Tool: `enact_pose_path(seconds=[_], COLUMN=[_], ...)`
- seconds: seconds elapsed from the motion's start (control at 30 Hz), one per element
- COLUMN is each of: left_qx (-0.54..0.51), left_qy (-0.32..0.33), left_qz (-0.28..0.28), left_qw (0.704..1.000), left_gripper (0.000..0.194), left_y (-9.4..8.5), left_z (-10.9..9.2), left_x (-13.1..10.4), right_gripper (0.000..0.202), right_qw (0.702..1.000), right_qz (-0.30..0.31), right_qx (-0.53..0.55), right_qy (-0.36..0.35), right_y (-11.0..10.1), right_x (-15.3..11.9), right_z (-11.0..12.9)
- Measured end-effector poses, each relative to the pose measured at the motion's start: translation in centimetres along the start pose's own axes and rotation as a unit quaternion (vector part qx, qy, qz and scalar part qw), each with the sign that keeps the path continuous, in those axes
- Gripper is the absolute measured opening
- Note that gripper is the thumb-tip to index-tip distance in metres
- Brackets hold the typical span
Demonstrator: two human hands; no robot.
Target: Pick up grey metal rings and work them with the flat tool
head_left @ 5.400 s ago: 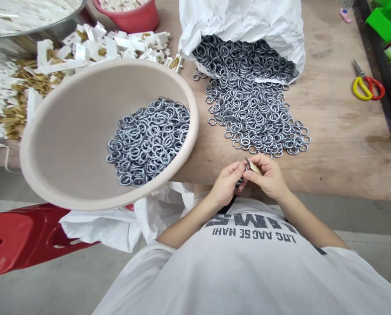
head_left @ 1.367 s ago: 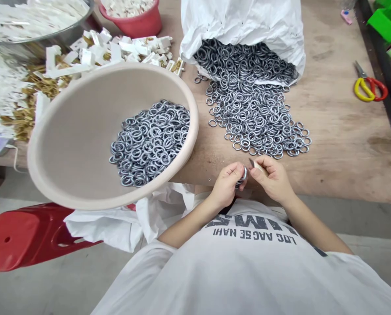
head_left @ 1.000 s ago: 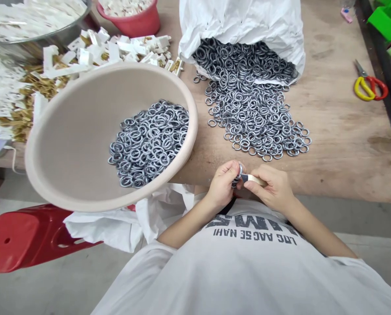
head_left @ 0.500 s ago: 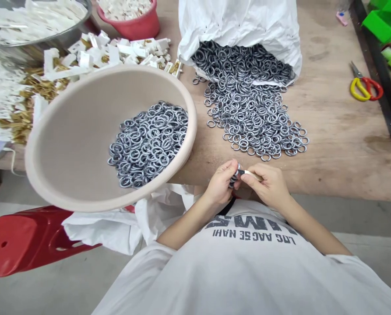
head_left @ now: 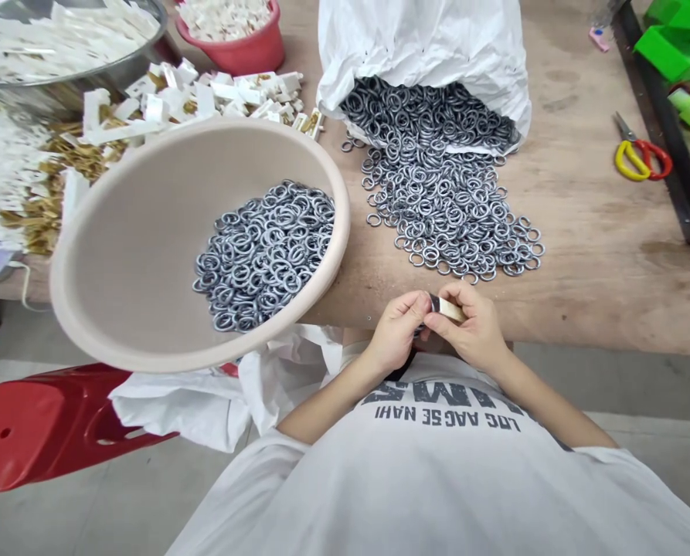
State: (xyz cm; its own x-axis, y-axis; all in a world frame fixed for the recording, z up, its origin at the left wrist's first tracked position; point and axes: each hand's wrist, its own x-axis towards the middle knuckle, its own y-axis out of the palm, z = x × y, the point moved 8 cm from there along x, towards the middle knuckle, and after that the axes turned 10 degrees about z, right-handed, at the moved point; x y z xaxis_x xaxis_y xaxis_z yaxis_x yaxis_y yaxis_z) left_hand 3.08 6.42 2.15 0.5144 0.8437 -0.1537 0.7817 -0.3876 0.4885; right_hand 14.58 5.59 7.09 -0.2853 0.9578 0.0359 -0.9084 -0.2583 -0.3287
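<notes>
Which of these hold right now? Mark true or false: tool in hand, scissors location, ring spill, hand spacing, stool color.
1. The right hand holds a small tool with a pale handle. True.
2. The scissors lie inside the large basin. False: they lie on the table, to the right of the spilled rings.
3. The spilled rings spread from the mouth of the white sack. True.
4. The left hand is far from the right hand. False: they are close together at the table's near edge.
5. The stool at lower left is red. True.
</notes>
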Motion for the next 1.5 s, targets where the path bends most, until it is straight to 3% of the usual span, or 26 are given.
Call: enact_pose_path(seconds=[0.17,0.27,0.4,0.5,0.6,0.73,0.83,0.93,1.17,1.5], left_qx=[0.066,0.051,0.003,-0.046,-0.088,-0.12,-0.111,-0.074,0.012,0.042], left_qy=[-0.018,-0.036,-0.042,-0.047,-0.06,-0.081,-0.078,-0.056,0.015,0.018], left_qz=[0.09,0.096,0.035,0.012,-0.001,-0.018,-0.025,-0.021,-0.03,-0.049], left_qw=[0.994,0.993,0.998,0.998,0.994,0.989,0.99,0.995,0.999,0.998], left_gripper=[0.046,0.045,0.04,0.033,0.029,0.031,0.031,0.03,0.034,0.032], left_y=[1.3,1.6,0.6,0.1,-0.3,-0.5,-0.5,-0.1,0.2,-0.6], left_z=[0.1,0.4,0.2,0.1,0.3,0.6,0.6,0.4,-0.2,0.2], left_x=[-0.3,-0.3,0.1,0.6,1.0,1.2,1.3,1.3,1.2,1.0], right_gripper=[0.027,0.023,0.025,0.022,0.021,0.015,0.016,0.019,0.028,0.034], right_qw=[0.996,0.996,0.933,0.901,0.896,0.937,0.977,0.997,0.991,0.972], right_qz=[0.001,-0.049,-0.086,-0.055,-0.038,-0.031,-0.026,0.008,0.035,0.053], right_qx=[0.085,-0.062,-0.333,-0.404,-0.418,-0.334,-0.203,-0.071,0.119,0.216], right_qy=[0.024,0.045,0.111,0.149,0.148,0.097,0.056,0.04,0.053,0.075], right_y=[-0.7,-3.3,-5.6,-5.3,-5.0,-5.1,-4.9,-3.7,-1.7,-0.1], right_x=[1.2,1.9,1.9,1.8,1.7,1.8,1.7,1.5,1.1,0.7], right_z=[-1.8,-3.5,-5.0,-5.9,-6.1,-5.7,-4.8,-3.7,-2.7,-3.4])
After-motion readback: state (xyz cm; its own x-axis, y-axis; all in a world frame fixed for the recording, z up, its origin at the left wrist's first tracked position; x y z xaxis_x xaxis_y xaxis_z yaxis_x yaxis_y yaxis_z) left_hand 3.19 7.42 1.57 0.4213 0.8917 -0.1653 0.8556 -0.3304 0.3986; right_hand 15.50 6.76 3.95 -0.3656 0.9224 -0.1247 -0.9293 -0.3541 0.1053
